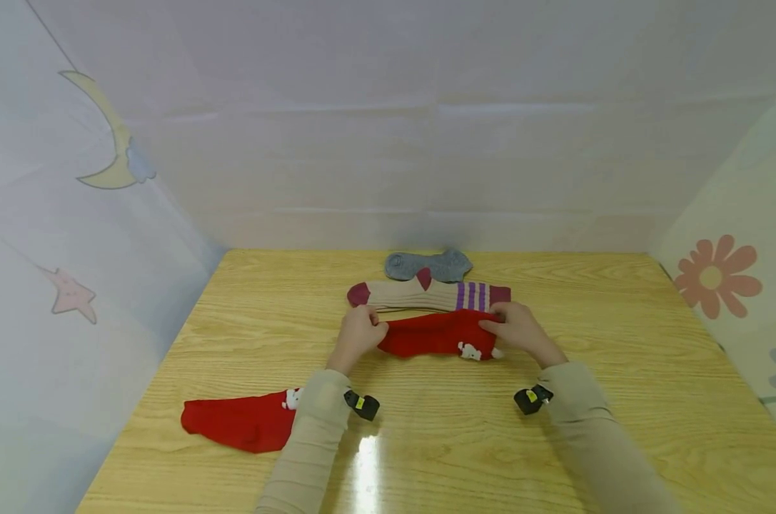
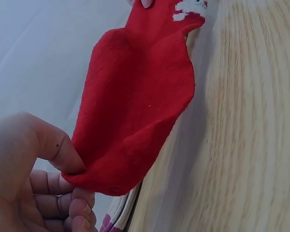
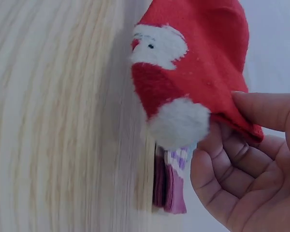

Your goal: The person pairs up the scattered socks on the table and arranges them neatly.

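A red sock (image 1: 429, 333) is stretched sideways between both hands, its toe end at the left and its cuff, with a white animal figure and a white pompom (image 3: 180, 123), at the right. My left hand (image 1: 360, 332) pinches the toe between thumb and fingers. The right hand (image 1: 519, 330) pinches the cuff corner, thumb on top. In the left wrist view the sock (image 2: 135, 101) hangs slack above the wood. Just behind it lie cream socks (image 1: 400, 293) with purple stripes and maroon toe, heel and cuff.
Grey socks (image 1: 426, 265) lie at the table's back edge. Another red sock (image 1: 240, 422) with a white figure lies at the front left, partly covered by the left sleeve (image 1: 307, 435). A pale cloth backdrop (image 1: 426, 143) stands behind the wooden table (image 1: 645, 400).
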Available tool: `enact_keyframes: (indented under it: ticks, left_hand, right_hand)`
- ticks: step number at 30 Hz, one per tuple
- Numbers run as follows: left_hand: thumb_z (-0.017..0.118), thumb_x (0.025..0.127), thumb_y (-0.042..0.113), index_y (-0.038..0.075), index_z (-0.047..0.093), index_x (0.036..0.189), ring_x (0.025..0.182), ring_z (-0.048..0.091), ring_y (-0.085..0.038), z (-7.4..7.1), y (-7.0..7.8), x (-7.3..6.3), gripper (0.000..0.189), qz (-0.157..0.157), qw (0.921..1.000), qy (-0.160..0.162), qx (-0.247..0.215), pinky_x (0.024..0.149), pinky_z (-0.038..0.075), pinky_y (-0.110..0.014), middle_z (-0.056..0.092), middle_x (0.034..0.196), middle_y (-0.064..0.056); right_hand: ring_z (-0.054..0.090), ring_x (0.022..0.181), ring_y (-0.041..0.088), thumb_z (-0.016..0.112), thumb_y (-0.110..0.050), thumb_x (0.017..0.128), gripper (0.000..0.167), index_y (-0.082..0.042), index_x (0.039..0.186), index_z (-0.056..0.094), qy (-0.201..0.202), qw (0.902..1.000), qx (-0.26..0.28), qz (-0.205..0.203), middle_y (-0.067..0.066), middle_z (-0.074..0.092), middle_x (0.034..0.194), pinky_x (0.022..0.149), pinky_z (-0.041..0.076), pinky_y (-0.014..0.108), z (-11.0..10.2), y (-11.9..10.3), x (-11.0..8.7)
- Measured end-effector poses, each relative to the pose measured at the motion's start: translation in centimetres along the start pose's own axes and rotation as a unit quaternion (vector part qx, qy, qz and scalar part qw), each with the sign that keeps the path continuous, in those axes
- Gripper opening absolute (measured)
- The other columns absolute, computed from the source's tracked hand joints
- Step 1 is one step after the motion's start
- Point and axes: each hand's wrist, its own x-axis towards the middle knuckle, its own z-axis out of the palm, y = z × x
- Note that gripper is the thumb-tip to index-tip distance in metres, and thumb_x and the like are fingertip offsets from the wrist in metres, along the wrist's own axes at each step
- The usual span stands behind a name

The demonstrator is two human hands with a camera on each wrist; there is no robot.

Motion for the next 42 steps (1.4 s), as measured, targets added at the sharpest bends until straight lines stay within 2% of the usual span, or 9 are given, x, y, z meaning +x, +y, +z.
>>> enact_keyframes:
  ticks: [3,6,11,19,23,28,33,39,42]
  left_hand:
    - [0.059,0.077,0.008,0.010,0.043,0.057,0.049,0.036,-0.013,-0.1,-0.3,0.1,0.026,-0.001,1.0000,0.008,0.002,0.045,0.027,-0.024,0.036,0.050,0.002]
    - [0.059,0.078,0.007,0.009,0.046,0.058,0.049,0.038,-0.013,-0.1,-0.5,0.1,0.024,0.000,0.9998,0.018,0.004,0.045,0.029,-0.023,0.038,0.050,0.002]
    - [0.057,0.078,0.005,0.006,0.050,0.060,0.050,0.041,-0.014,0.0,-0.9,0.1,0.019,-0.007,0.9996,0.028,-0.004,0.045,0.031,-0.023,0.042,0.052,0.000]
    - [0.056,0.077,0.002,0.004,0.054,0.064,0.050,0.041,-0.014,0.0,-1.3,0.1,0.014,-0.012,0.9991,0.041,0.002,0.044,0.032,-0.023,0.045,0.054,0.000]
    - [0.057,0.079,0.001,0.001,0.057,0.070,0.050,0.043,-0.015,0.2,-1.5,0.2,0.009,-0.013,0.9987,0.048,0.012,0.045,0.034,-0.024,0.049,0.056,-0.003]
    - [0.057,0.080,0.001,-0.002,0.060,0.080,0.057,0.047,-0.018,0.5,-1.5,0.1,0.004,-0.028,0.9981,0.051,0.020,0.050,0.038,-0.027,0.057,0.069,-0.009]
    - [0.056,0.082,0.001,-0.001,0.061,0.092,0.057,0.049,-0.017,0.7,-1.4,-0.2,0.012,-0.049,0.9975,0.040,0.032,0.049,0.039,-0.026,0.061,0.078,-0.011]
    - [0.057,0.081,0.000,0.000,0.065,0.092,0.062,0.055,-0.019,0.4,-1.1,-0.6,0.014,-0.039,0.9967,0.054,0.045,0.053,0.044,-0.030,0.062,0.078,-0.010]
    - [0.059,0.081,0.002,0.000,0.065,0.089,0.064,0.054,-0.019,0.3,-1.1,-0.8,0.011,-0.031,0.9970,0.049,0.052,0.056,0.045,-0.031,0.061,0.077,-0.008]
  right_hand:
    - [0.036,0.052,0.014,0.063,-0.008,0.084,0.018,-0.002,0.069,0.053,0.004,1.0000,0.003,0.004,-0.001,0.041,0.056,0.051,0.030,0.027,0.4,-0.2,0.3]
    - [0.037,0.050,0.013,0.063,-0.008,0.083,0.016,-0.001,0.069,0.057,0.006,0.9998,0.007,0.015,-0.002,0.043,0.054,0.048,0.031,0.026,0.8,-0.5,0.5]
    - [0.042,0.054,0.014,0.062,-0.010,0.084,0.014,0.003,0.078,0.062,0.000,0.9994,0.001,0.034,0.002,0.051,0.059,0.051,0.034,0.027,1.5,-0.8,1.1]
    - [0.040,0.056,0.016,0.062,-0.011,0.083,0.014,0.002,0.078,0.063,0.010,0.9992,-0.026,0.029,0.002,0.047,0.059,0.053,0.032,0.028,2.3,-1.2,1.4]
    - [0.044,0.062,0.019,0.063,-0.011,0.082,0.017,0.005,0.086,0.065,0.025,0.9979,-0.049,0.034,0.006,0.053,0.066,0.056,0.034,0.028,2.6,-1.1,1.6]
    - [0.046,0.063,0.021,0.064,-0.013,0.081,0.020,0.006,0.087,0.064,0.033,0.9963,-0.065,0.046,0.008,0.054,0.069,0.058,0.036,0.031,3.1,-0.9,1.7]
    - [0.050,0.068,0.023,0.065,-0.015,0.081,0.024,0.007,0.092,0.063,0.033,0.9941,-0.078,0.067,0.012,0.058,0.076,0.063,0.042,0.036,3.4,-0.7,1.6]
    - [0.056,0.075,0.028,0.066,-0.014,0.079,0.026,0.007,0.094,0.062,0.059,0.9905,-0.077,0.098,0.018,0.062,0.086,0.067,0.045,0.042,3.4,-0.6,0.9]
    - [0.054,0.067,0.025,0.067,-0.013,0.078,0.023,0.005,0.091,0.062,0.062,0.9913,-0.069,0.093,0.015,0.061,0.079,0.061,0.044,0.037,3.4,-0.7,0.6]
